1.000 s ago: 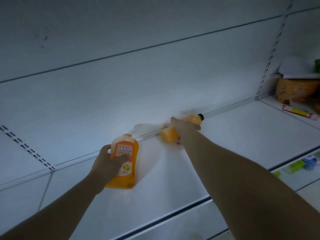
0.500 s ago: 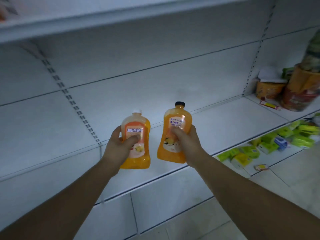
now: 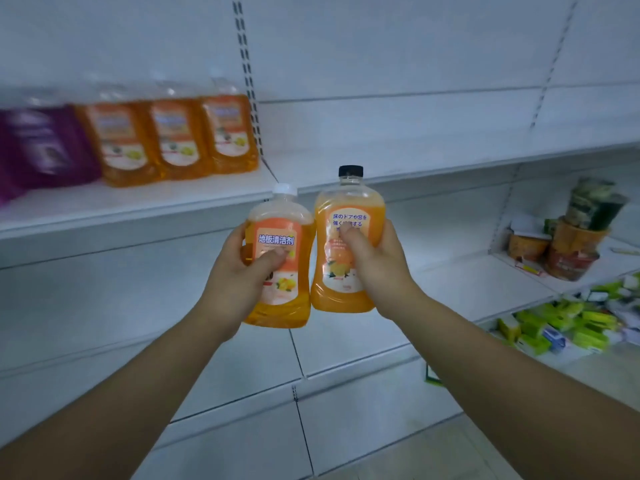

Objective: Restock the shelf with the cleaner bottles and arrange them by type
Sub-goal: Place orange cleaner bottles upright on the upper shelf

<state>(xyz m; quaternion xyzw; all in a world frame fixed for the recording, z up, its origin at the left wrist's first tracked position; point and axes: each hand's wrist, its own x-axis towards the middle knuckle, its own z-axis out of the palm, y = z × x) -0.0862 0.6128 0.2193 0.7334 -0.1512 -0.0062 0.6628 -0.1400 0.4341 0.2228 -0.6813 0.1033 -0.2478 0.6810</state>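
Note:
My left hand (image 3: 239, 271) grips an orange cleaner bottle with a white cap (image 3: 280, 237), held upright. My right hand (image 3: 375, 268) grips a second orange bottle with a black cap (image 3: 348, 202), also upright. The two bottles touch side by side in front of the white shelving. On the upper shelf (image 3: 138, 206) at the left stand three orange white-capped bottles (image 3: 173, 136) in a row, with purple bottles (image 3: 45, 147) beside them at the far left, blurred.
The upper shelf to the right of the upright post (image 3: 247, 81) is bare. On a lower shelf at the right stand stacked tubs and cans (image 3: 575, 237). Green and white small packs (image 3: 568, 323) lie on the lowest shelf at the right. Tiled floor shows below.
Both hands have lifted the two bottles off the lower shelf and brought them together. My view has risen and swung left, so the stocked upper shelf now shows.

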